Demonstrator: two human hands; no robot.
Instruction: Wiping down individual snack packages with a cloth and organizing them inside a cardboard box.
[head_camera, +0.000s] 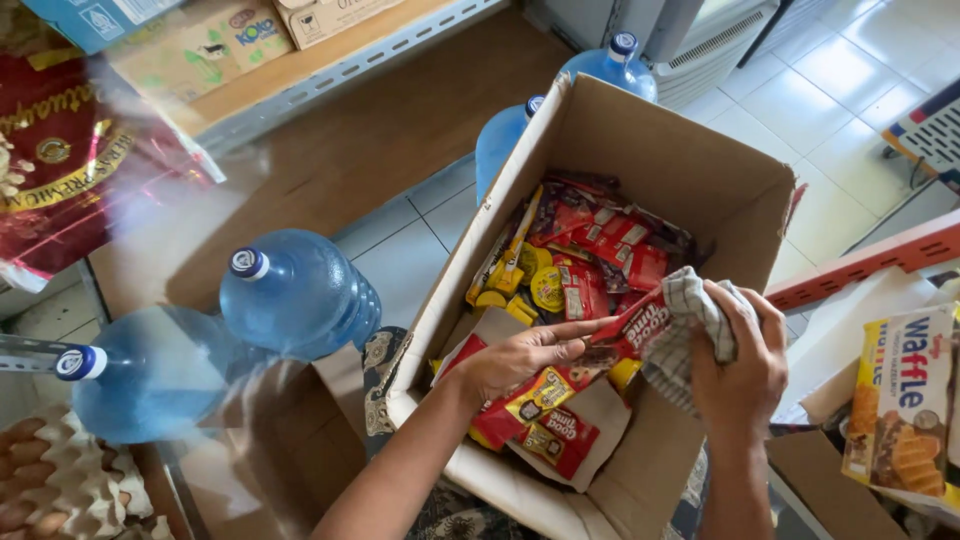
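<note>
An open cardboard box (680, 160) lies tilted in front of me, filled with several red and yellow snack packets (590, 250). My left hand (520, 355) grips one end of a red snack packet (635, 330) held over the box. My right hand (745, 365) clutches a checked grey-white cloth (690, 320) pressed against the other end of that same packet. More red packets (545, 425) rest on a white sheet at the box's near end.
Large blue water jugs stand to the left (300, 295), (150, 375) and behind the box (500, 140). An egg tray (50, 480) sits bottom left. A yellow wafer carton (900, 400) is at right. Shelving with cartons (200, 50) runs along the top left.
</note>
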